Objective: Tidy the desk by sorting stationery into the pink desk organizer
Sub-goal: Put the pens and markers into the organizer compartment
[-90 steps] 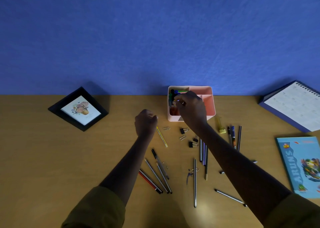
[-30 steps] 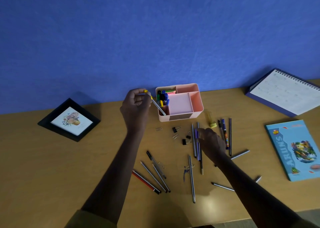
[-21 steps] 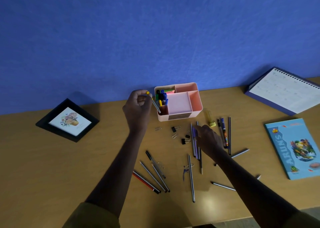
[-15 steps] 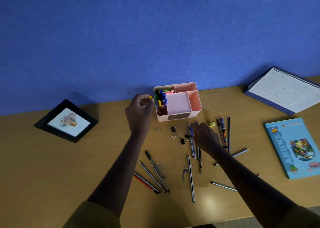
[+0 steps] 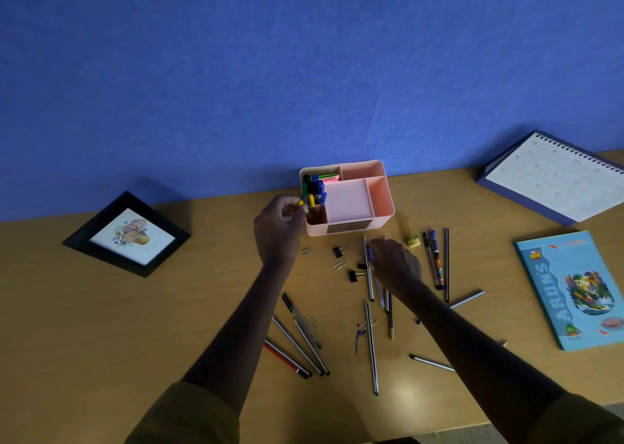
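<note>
Blue wall (image 5: 304,72) fills the upper half of the view, and below it lies a wooden desk (image 5: 101,325). At the far right of the desk a calendar (image 5: 557,176) leans toward the wall, with a notebook (image 5: 574,291) lying flat in front of it. A black picture frame (image 5: 126,236) lies at the left.

Against the wall in the middle stands the pink organizer (image 5: 347,197). Its left pocket is already crowded with markers, while the middle and right pockets look empty.

The left hand (image 5: 278,227) pinches a yellow-tipped pen (image 5: 301,203) at the front left corner of the organizer, its lower end dipping into that pocket. The right hand (image 5: 395,263) reaches down with bent fingers onto a group of pens (image 5: 369,274) just in front of the organizer. I cannot tell whether it really holds one or only touches them.

Small binder clips (image 5: 341,251) and a paper clip (image 5: 306,250) lie between the two hands.

I think the main risk is the full pocket: the pen may catch on a marker cap and tip out again. The right hand may also roll the loose pens apart or push them into the clips if it gathers several at once.
</note>
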`<state>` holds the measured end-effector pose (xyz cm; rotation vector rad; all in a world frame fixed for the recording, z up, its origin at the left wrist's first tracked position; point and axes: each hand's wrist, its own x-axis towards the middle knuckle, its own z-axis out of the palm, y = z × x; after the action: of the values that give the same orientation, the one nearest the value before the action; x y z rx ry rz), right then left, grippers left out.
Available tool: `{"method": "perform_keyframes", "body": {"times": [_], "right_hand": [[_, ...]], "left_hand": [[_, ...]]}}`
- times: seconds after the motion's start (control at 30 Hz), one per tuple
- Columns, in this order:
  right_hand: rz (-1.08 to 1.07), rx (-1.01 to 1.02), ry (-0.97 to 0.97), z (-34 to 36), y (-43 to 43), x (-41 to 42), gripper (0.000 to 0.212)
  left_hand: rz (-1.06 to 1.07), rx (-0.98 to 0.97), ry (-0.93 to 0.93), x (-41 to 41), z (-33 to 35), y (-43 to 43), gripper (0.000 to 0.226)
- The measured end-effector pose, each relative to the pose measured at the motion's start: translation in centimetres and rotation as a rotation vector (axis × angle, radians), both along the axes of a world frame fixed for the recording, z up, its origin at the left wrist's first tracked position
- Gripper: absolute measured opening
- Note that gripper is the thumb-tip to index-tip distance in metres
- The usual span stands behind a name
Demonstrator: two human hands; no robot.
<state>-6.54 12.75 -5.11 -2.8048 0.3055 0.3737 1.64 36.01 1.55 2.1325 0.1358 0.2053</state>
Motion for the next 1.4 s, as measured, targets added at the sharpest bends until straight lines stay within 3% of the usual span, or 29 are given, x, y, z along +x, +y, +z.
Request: {"method": "perform_keyframes", "body": {"times": [0.2, 0.47, 0.9, 1.0, 1.4], "right_hand": [[-0.057, 0.019, -0.014, 0.3, 1.0, 0.1, 0.030], [-0.154, 0.066, -0.029, 0.4, 1.9, 0.5, 0.005], [-0.186, 0.240, 0.039, 4.2, 0.3, 1.9, 0.017], [-0.146, 0.272, 0.029, 6.7, -0.5, 2.4, 0.010], [-0.159, 0.611, -0.333, 17.0, 2.3, 4.5, 0.014]], "left_hand": [[-0.001, 0.039, 0.020, -0.1, -0.3, -0.3, 0.022], [0.036, -0.007, 0.063, -0.7, -0.2, 0.3, 0.030], [0.212, -0.053, 0.223, -5.0, -2.2, 4.3, 0.020], [0.221, -0.057, 0.267, -6.1, -2.7, 4.6, 0.021], [0.205, -0.054, 0.331, -8.0, -3.2, 4.2, 0.022]]}}
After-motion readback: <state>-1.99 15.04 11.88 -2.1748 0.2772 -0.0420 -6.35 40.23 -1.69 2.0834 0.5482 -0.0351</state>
